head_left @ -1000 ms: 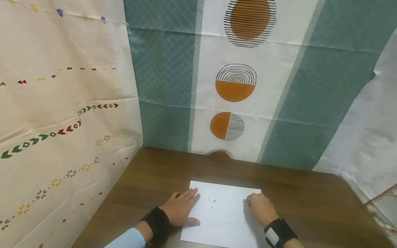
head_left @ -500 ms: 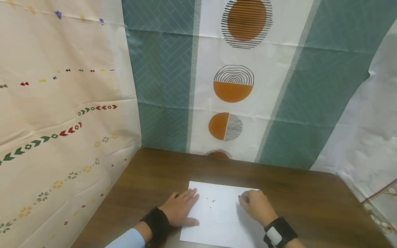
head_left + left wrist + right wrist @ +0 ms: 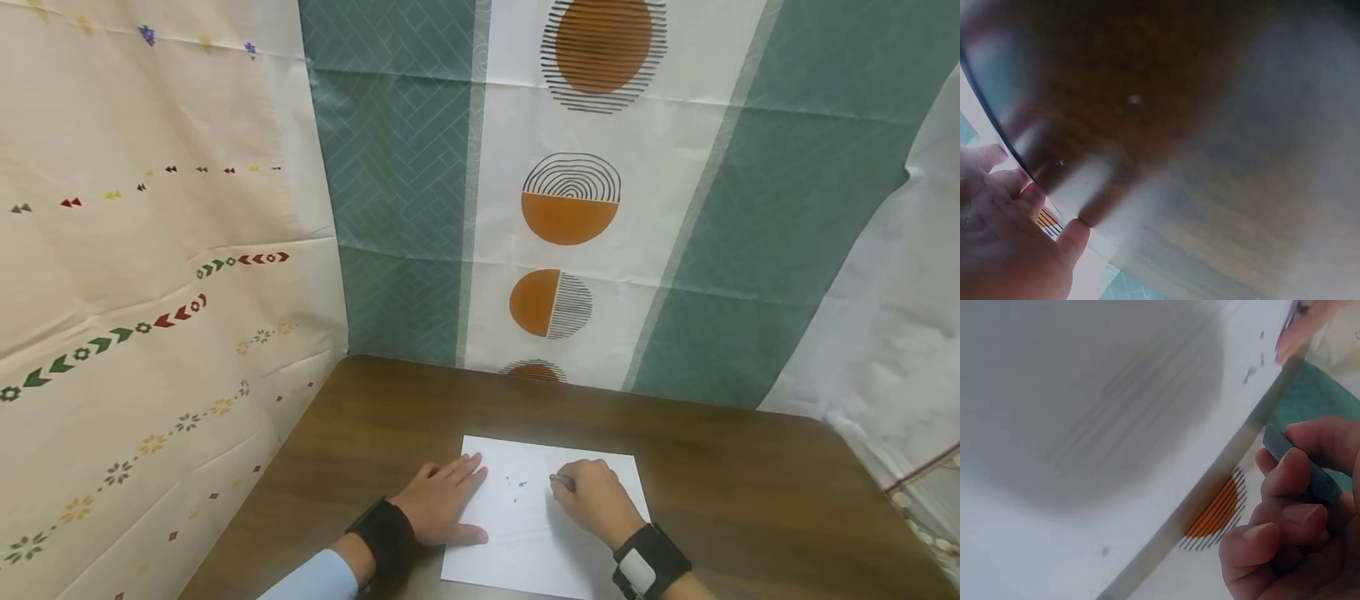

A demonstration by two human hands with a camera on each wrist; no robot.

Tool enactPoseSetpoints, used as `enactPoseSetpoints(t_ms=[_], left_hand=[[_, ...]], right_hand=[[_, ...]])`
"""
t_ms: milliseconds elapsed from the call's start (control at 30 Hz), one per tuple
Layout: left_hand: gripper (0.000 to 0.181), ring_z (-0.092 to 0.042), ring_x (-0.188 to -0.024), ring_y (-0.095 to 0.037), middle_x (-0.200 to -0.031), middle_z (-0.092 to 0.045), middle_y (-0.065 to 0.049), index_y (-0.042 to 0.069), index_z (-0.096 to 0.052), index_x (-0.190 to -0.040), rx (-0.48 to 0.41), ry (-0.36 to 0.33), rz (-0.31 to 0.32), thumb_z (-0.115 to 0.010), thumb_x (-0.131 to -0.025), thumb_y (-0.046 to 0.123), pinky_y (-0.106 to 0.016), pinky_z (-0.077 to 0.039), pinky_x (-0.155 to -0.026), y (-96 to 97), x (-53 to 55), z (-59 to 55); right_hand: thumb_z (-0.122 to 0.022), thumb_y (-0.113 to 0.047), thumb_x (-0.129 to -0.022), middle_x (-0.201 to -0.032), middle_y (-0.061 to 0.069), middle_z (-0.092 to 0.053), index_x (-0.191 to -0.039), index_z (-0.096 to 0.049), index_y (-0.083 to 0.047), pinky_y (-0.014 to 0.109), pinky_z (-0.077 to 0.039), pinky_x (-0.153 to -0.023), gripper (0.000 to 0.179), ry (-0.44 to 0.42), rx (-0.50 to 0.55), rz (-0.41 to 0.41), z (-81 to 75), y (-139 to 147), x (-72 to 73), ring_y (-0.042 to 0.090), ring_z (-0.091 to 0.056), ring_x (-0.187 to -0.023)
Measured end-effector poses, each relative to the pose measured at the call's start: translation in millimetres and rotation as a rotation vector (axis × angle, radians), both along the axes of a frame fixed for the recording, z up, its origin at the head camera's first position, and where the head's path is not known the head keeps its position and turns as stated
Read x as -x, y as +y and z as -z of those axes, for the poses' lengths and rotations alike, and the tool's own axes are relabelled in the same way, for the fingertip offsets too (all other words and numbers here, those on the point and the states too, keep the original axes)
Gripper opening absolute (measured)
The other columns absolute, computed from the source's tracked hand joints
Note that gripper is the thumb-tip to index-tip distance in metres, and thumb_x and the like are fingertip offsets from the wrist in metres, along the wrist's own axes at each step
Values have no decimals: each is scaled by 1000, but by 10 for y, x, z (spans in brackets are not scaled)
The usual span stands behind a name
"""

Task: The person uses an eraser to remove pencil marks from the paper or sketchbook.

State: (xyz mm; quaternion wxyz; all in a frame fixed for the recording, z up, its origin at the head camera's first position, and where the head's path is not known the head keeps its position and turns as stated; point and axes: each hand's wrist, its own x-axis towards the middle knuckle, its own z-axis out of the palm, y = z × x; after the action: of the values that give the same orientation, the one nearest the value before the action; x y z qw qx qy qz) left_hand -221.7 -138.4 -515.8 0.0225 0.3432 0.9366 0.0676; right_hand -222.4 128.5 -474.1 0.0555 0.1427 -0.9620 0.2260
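Note:
A white sheet of paper [image 3: 517, 562] lies on the brown table. My left hand [image 3: 442, 507] rests on its left edge, fingers extended and thumb on the sheet; the left wrist view shows that hand [image 3: 1016, 231] at lower left. My right hand [image 3: 600, 504] is over the right half of the paper, pinching a short grey-green stick [image 3: 562, 482]. Up close, the stick [image 3: 1302, 465] has a blunt end poking out past the thumb and fingertips. Several small dark bits [image 3: 521, 484] are scattered on the paper between the hands. Faint grey streaks [image 3: 1129, 394] cross the sheet.
Brown tabletop [image 3: 397, 417] surrounds the paper. A green and white patterned cloth [image 3: 570, 275] hangs behind the far edge, a cream printed cloth [image 3: 150, 250] on the left, and a white cloth [image 3: 900, 333] on the right.
My right hand has moved left across the paper with the stick, closer to the dark bits. The left hand stays on the paper's left edge.

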Motion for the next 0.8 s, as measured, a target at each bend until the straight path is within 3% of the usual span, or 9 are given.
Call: enactPoseSetpoints(t_ms=[467,800], left_hand=[[88,-18,-135,-24,-152,-22,-8,12,-30,-145,5,-5,1,-40,-82,73,-63,-30,-96,12,-29,-94],[89,-18,-135,-25,-152,-22,-8,11,-30,-145,-16,-7,5,-41,-82,73,-65,-29,-95,-6,-17,-37]], right_hand=[[-67,-22,-80,-75,-3,-70,-80,-73,-13,42,-54,-71,11,-98,-39,-185,207,-432,-113,12,-62,-71],[-69,-21,-80,-71,-5,-68,-79,-73,-12,39,-54,-69,10,-79,-67,-205,233,-528,-111,8,-60,-66]])
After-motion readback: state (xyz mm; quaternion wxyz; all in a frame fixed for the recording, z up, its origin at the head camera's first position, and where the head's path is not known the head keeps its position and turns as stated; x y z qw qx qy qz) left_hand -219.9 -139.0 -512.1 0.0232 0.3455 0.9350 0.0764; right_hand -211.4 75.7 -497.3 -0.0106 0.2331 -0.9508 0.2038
